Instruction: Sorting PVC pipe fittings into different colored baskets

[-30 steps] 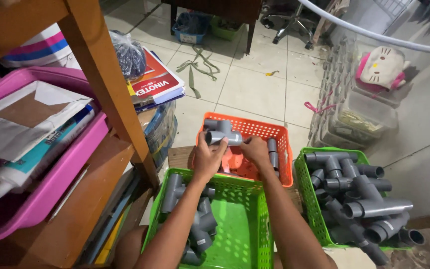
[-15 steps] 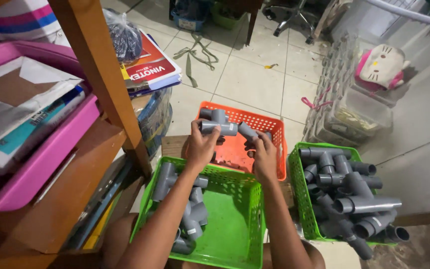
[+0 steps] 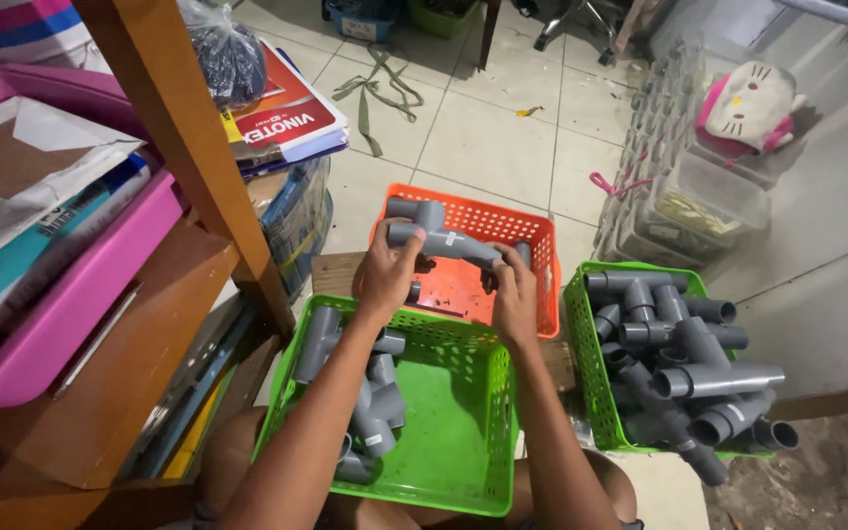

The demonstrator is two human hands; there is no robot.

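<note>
Head view: left hand [image 3: 388,277] clenching around left end of grey pipe fitting assembly [image 3: 441,238], holding it above orange basket [image 3: 532,285]. Right hand [image 3: 514,294] gripping assembly's right end, fingers wrapping underneath. Both forearms reaching over near green basket [image 3: 444,461], which is holding several grey elbows [image 3: 370,412] along its left side. Second green basket [image 3: 586,363] sitting at right, piled with grey tees and elbows [image 3: 694,378]. Pink tray [image 3: 90,285] resting on wooden shelf [image 3: 164,128] at left.

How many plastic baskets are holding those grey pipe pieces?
3: an orange basket beyond the hands, a green basket over the lap, another green basket at right. None seem hidden.
</note>
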